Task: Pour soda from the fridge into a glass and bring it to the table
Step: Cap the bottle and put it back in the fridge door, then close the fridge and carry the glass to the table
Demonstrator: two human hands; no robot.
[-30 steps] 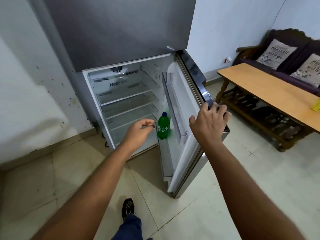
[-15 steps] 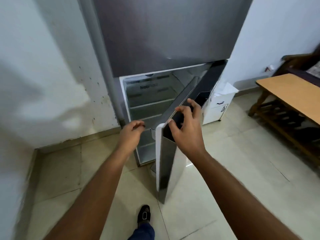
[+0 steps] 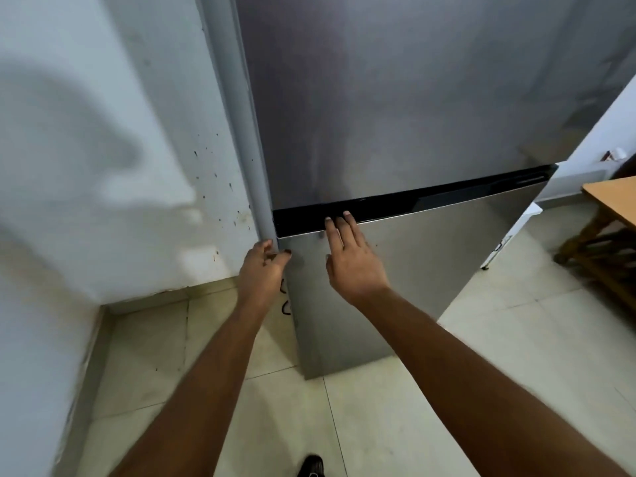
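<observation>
Soda is nowhere in view: I see no bottle and no glass, and if the bottle is anywhere near it sits behind the lower fridge door (image 3: 395, 280), which fills the centre of the frame and looks closed or all but closed. My right hand (image 3: 354, 263) lies flat and open on that steel door, fingertips (image 3: 332, 224) touching the black handle strip (image 3: 413, 201) that runs left to right across mid-frame, rising toward the right. My left hand (image 3: 263, 270) is loosely curled at the door's upper left corner, against the grey side edge of the fridge (image 3: 247, 132), gripping nothing that I can make out.

By my reading, the next move depends on that strip: its long axis is horizontal, it sits just above the right hand's fingers, and the right hand is the nearer one to hook into it. The free edge of the door seems to be at centre-left, where the left hand waits, with the hinge side at the right of the frame.

Room is uneven. The white wall (image 3: 103, 166) crowds the left of the frame close beside the fridge; the tiled floor (image 3: 378, 425) opens out at bottom centre and right, toward the wooden table (image 3: 616, 197) at the right edge, which stands well apart from both hands.
</observation>
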